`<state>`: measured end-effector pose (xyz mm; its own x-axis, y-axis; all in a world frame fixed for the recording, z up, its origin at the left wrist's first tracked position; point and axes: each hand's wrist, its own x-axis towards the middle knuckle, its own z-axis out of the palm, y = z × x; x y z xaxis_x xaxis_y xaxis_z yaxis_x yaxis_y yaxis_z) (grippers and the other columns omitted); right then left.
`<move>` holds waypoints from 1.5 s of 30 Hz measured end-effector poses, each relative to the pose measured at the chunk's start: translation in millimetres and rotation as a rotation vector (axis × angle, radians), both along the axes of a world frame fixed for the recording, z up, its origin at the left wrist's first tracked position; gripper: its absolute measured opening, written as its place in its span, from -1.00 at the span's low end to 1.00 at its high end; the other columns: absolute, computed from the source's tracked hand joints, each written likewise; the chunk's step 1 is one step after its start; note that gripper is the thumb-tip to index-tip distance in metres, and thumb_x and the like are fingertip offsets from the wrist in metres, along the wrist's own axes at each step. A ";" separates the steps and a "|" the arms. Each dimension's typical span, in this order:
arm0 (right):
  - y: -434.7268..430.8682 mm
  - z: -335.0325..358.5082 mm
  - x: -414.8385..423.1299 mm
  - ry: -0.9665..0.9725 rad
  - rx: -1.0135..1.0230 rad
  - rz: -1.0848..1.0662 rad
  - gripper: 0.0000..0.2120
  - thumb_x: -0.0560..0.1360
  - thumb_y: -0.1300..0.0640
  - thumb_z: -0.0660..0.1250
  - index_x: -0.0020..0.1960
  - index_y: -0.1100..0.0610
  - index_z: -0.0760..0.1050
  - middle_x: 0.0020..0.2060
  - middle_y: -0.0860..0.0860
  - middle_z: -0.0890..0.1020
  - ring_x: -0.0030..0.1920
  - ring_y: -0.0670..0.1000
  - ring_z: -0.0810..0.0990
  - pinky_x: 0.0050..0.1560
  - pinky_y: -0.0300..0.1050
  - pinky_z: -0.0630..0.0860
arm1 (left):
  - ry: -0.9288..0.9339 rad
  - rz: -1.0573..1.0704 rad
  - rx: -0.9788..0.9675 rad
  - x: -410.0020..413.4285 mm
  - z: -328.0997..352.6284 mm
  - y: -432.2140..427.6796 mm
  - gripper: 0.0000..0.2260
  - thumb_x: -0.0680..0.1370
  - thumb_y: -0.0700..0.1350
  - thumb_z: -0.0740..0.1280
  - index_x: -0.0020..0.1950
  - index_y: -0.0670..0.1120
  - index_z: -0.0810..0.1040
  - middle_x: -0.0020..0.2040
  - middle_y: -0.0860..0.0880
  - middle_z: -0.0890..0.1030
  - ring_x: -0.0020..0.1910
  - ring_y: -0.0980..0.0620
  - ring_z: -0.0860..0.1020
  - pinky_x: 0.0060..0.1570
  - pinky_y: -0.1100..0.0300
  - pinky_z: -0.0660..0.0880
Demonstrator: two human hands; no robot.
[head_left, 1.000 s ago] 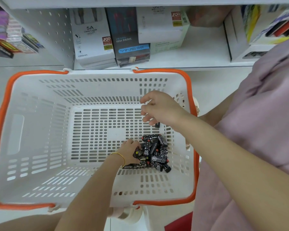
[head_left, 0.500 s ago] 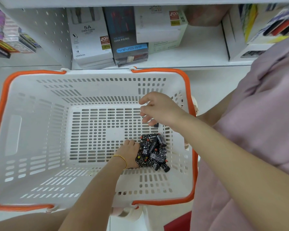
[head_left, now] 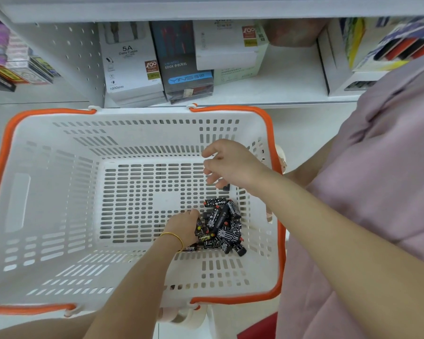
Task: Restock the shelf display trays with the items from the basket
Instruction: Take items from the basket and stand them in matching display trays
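Head view looks down on the left hand (head_left: 184, 226), gold bracelet (head_left: 174, 237) at its wrist, fingertips buried in the edge of the heap of small black patterned items (head_left: 220, 228). Its fingers are hidden, so I cannot tell whether they have closed on any, but the reach reads as gathering a handful. The right hand (head_left: 233, 165) hovers just above the heap, fingers loosely curled and apart. A dark piece (head_left: 227, 187) peeks out under them, and I cannot tell whether it is held or lying below. That hand looks placed to take what the other passes up. The items lie bunched in the near right corner of the white basket (head_left: 142, 113), probably slid there. Beyond its far rim the shelf (head_left: 279, 81) carries boxed cables (head_left: 130, 64). Which tray these belong in is not clear
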<state>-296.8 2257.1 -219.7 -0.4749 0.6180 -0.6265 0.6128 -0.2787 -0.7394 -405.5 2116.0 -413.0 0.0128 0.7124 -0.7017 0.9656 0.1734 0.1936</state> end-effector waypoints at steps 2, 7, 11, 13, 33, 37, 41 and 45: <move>0.6 0.5 1.2 -0.002 -0.003 -0.005 -0.73 0.56 0.27 0.17 0.25 0.17 0.39 -0.10 0.07 0.56 -0.20 0.03 0.61 -0.11 -0.03 0.60 | 0.007 0.031 -0.013 0.9 2.1 1.4 -0.57 0.42 -0.10 0.40 0.23 -0.06 0.34 -0.07 -0.04 0.58 -0.10 -0.05 0.57 -0.21 0.14 0.46; 2.5 2.7 5.1 0.002 -0.006 -0.025 -0.74 0.56 0.27 0.17 0.24 0.17 0.40 -0.09 0.10 0.57 -0.21 0.02 0.60 -0.12 -0.07 0.60 | -0.221 0.487 -0.072 -6.0 22.2 11.9 -0.52 0.38 -0.09 0.48 0.23 -0.03 0.37 -0.04 -0.04 0.56 -0.12 -0.01 0.55 -0.14 0.14 0.53; 12.6 15.1 13.4 0.033 0.034 -0.079 -0.76 0.56 0.28 0.19 0.22 0.18 0.41 -0.03 0.15 0.57 -0.22 0.03 0.60 -0.13 -0.05 0.60 | -0.650 0.965 -0.032 -16.6 79.4 45.8 -0.50 0.37 -0.14 0.53 0.22 -0.08 0.39 -0.06 -0.02 0.54 -0.26 0.06 0.49 -0.26 0.28 0.48; 19.1 27.2 20.4 0.062 0.062 -0.120 -0.77 0.55 0.31 0.18 0.18 0.18 0.42 0.01 0.18 0.56 -0.22 0.05 0.60 -0.20 -0.10 0.59 | -0.833 1.106 -0.021 -17.5 114.0 61.3 -0.51 0.37 -0.15 0.52 0.18 -0.08 0.35 0.05 0.03 0.50 0.01 0.01 0.49 0.08 0.19 0.39; 66.4 227.1 85.0 0.490 0.259 -0.032 -0.87 0.51 0.38 0.27 -0.04 0.18 0.49 -0.29 0.11 0.53 -0.35 -0.03 0.54 -0.32 -0.25 0.59 | -1.387 1.017 0.328 42.5 388.4 131.1 -0.70 0.23 -0.16 0.43 -0.06 -0.19 0.57 -0.25 -0.17 0.66 -0.36 -0.07 0.63 -0.37 0.08 0.60; 76.8 264.0 97.9 0.563 0.348 -0.007 -0.86 0.51 0.38 0.25 -0.03 0.17 0.49 -0.29 0.04 0.57 -0.34 -0.12 0.55 -0.35 -0.27 0.56 | -1.433 0.967 0.333 47.9 421.1 141.1 -0.75 0.23 -0.16 0.41 -0.11 -0.15 0.60 -0.24 -0.15 0.67 -0.29 -0.03 0.66 -0.34 0.08 0.61; 84.8 290.7 104.7 0.615 0.399 0.023 -0.87 0.50 0.38 0.27 -0.04 0.18 0.48 -0.30 0.06 0.57 -0.34 -0.09 0.55 -0.39 -0.26 0.52 | -1.426 0.922 0.327 53.9 451.3 149.6 -0.69 0.24 -0.16 0.41 -0.05 -0.21 0.59 -0.23 -0.15 0.67 -0.27 -0.02 0.67 -0.41 0.14 0.58; 89.0 309.0 102.1 0.662 0.448 0.011 -0.85 0.49 0.36 0.30 -0.05 0.14 0.53 -0.36 0.04 0.57 -0.41 -0.05 0.53 -0.37 -0.23 0.55 | -1.443 0.869 0.342 57.2 475.9 154.6 -0.71 0.27 -0.16 0.38 -0.03 -0.19 0.58 -0.21 -0.13 0.68 -0.25 -0.03 0.68 -0.42 0.16 0.58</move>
<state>-194.7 2346.1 89.3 -0.6685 0.7376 0.0948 0.0081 0.1347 -0.9909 -348.4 2270.6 62.9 0.0073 0.9547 -0.2974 -0.3567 0.2803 0.8912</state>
